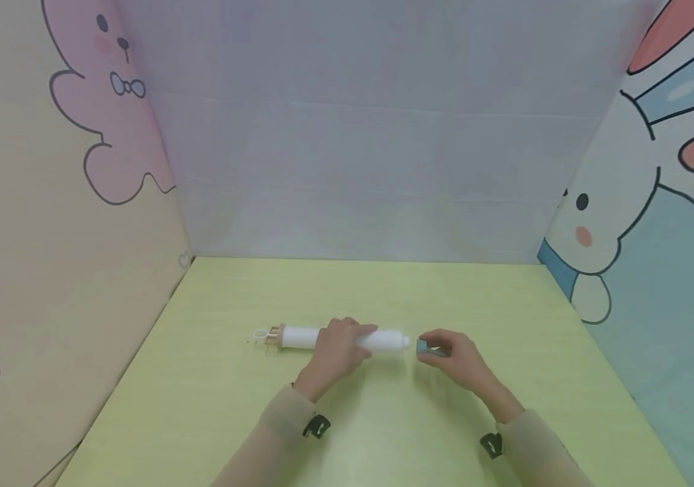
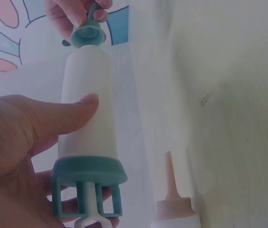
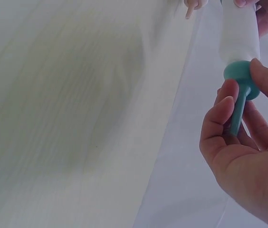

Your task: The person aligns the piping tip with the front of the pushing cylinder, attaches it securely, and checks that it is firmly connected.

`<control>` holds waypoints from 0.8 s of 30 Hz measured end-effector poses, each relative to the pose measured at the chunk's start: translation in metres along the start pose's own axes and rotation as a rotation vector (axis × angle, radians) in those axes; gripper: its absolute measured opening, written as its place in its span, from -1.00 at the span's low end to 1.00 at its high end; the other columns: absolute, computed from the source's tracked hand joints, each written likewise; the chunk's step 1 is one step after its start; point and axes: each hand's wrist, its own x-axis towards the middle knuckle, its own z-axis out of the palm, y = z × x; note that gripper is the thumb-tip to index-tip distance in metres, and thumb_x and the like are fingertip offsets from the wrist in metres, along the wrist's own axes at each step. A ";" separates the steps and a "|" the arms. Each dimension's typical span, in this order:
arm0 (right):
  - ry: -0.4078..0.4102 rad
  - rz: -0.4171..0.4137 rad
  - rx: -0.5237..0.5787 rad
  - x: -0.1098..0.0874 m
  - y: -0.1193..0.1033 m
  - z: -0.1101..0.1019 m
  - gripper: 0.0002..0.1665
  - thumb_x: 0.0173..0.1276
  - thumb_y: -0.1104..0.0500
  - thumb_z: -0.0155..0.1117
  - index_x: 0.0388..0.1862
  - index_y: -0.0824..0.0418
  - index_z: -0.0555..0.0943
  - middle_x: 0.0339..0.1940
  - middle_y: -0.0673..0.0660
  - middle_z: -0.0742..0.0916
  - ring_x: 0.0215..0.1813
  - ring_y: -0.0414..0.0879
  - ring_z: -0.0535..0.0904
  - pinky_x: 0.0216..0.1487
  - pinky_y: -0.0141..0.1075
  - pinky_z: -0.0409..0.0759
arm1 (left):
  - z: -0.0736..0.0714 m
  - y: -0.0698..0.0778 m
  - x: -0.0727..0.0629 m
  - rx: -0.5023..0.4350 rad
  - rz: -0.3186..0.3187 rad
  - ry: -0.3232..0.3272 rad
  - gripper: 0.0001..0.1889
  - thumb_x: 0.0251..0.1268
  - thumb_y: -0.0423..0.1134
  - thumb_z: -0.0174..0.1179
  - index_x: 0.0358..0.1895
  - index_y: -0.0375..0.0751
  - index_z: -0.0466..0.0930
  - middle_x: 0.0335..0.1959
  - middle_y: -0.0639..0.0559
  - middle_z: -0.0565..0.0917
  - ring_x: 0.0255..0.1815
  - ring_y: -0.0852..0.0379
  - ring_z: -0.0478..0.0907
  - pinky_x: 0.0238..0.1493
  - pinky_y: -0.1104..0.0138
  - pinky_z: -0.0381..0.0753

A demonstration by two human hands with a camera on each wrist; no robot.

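Observation:
My left hand (image 1: 336,348) grips a white-barrelled syringe (image 2: 89,107), thumb along the barrel. Its teal collar (image 2: 89,170) has open side loops, with a white plunger handle (image 2: 92,204) between them. From the right, my right hand (image 1: 459,358) pinches a teal nozzle (image 3: 241,78) by its flared base and narrow spout. The nozzle's hollow end faces the barrel's small white tip (image 1: 406,342), a narrow gap apart in the head view. On the table past the left hand lies a second white syringe with a beige collar (image 1: 275,335) and a beige nozzle (image 2: 171,183).
Both hands work over the middle of a pale yellow-green table (image 1: 219,433). A plain pale wall (image 1: 359,149) stands at its far edge. Side panels with cartoon drawings, such as a white rabbit (image 1: 603,223), border it left and right.

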 end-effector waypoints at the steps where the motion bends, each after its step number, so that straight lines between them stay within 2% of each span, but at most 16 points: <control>1: 0.001 0.001 -0.001 0.000 -0.001 0.000 -0.58 0.21 0.11 0.42 0.02 0.25 0.61 -0.07 0.13 0.69 -0.11 -0.01 0.64 -0.15 -0.25 0.58 | 0.000 0.000 -0.001 -0.007 0.006 0.005 -0.49 -0.01 -0.10 0.45 0.12 0.14 0.63 -0.11 0.00 0.66 -0.18 -0.10 0.53 -0.33 0.07 0.51; 12: -0.009 -0.009 0.045 0.003 -0.004 0.004 -0.60 0.20 0.15 0.43 -0.01 0.29 0.62 -0.08 0.17 0.69 -0.18 -0.03 0.67 -0.19 -0.25 0.60 | 0.004 -0.001 -0.007 -0.014 0.079 0.079 -0.48 -0.08 -0.11 0.49 0.08 0.12 0.66 -0.14 0.00 0.68 -0.23 -0.07 0.57 -0.39 0.11 0.56; 17: -0.018 -0.027 0.057 0.004 -0.005 0.005 -0.61 0.19 0.17 0.42 -0.02 0.30 0.61 -0.09 0.18 0.69 -0.21 -0.04 0.67 -0.20 -0.27 0.61 | 0.004 0.001 -0.008 -0.032 0.085 0.083 -0.48 -0.08 -0.11 0.49 0.08 0.10 0.66 -0.14 0.00 0.68 -0.24 -0.07 0.57 -0.39 0.11 0.55; 24: -0.043 -0.064 0.062 0.003 -0.007 0.008 -0.61 0.22 0.18 0.40 -0.01 0.33 0.60 -0.09 0.21 0.69 -0.21 -0.03 0.66 -0.22 -0.28 0.60 | 0.004 0.003 -0.011 -0.031 0.063 0.055 -0.49 -0.06 -0.11 0.49 0.08 0.12 0.66 -0.14 0.01 0.67 -0.24 -0.04 0.56 -0.38 0.14 0.54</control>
